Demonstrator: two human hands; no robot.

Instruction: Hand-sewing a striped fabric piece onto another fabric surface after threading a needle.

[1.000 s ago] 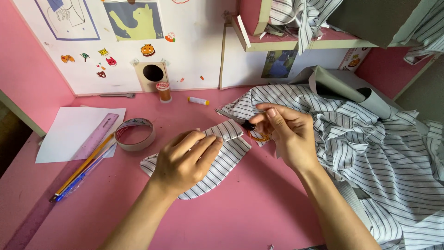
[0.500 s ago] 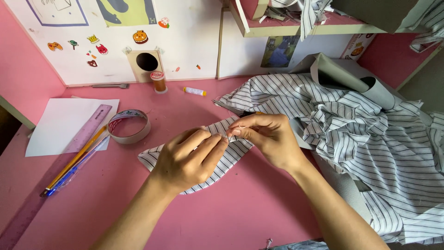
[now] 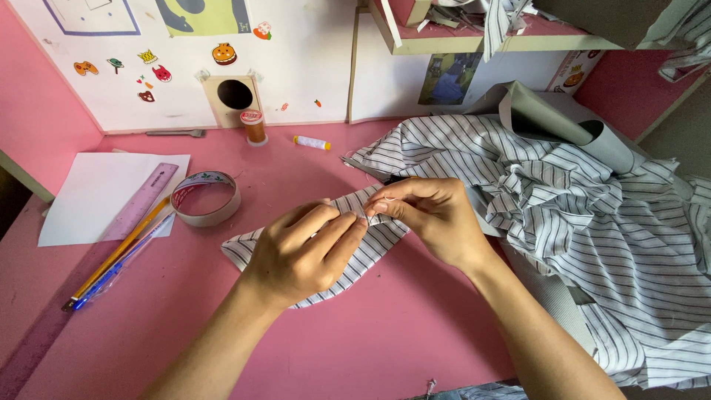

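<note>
A small striped fabric piece (image 3: 255, 250) lies on the pink desk (image 3: 385, 333). My left hand (image 3: 300, 255) rests on it, its thumb and fingers pinching the upper edge. My right hand (image 3: 433, 218) meets it from the right, its fingertips pinched shut on the same edge, almost touching the left fingertips. A thin pale thread seems to run up from that pinch. I cannot tell whether a needle is between the fingers. A large heap of striped cloth (image 3: 592, 215) lies just behind and to the right of my right hand.
To the left lie a tape roll (image 3: 205, 198), a white sheet of paper (image 3: 96, 196), a pink ruler (image 3: 137, 207) and a pencil with a blue pen (image 3: 111, 259). An orange thread spool (image 3: 254, 126) and a small white tube (image 3: 311, 142) stand near the back wall. A grey rolled sheet (image 3: 563, 118) rests on the cloth heap.
My right hand has moved left and down from the cloth heap to meet my left fingertips at the fabric edge. My left hand has stayed on the fabric piece.
</note>
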